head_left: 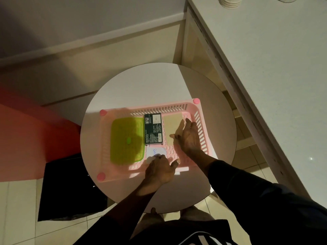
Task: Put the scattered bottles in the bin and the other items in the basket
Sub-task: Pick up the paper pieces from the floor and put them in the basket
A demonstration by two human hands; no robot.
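As I look down, a smooth round white table carries a rectangular pink plastic basket with slotted walls. Inside lie a flat lime-green lid, a dark box, a beige card and a white handwritten slip. The right hand rests flat on the card, fingers straight. The left hand bends its fingers onto the slip; I cannot tell whether it grips.

Your left hand covers the white note's near half, writing's unreadable; cups at 1 o'clock are cropped.
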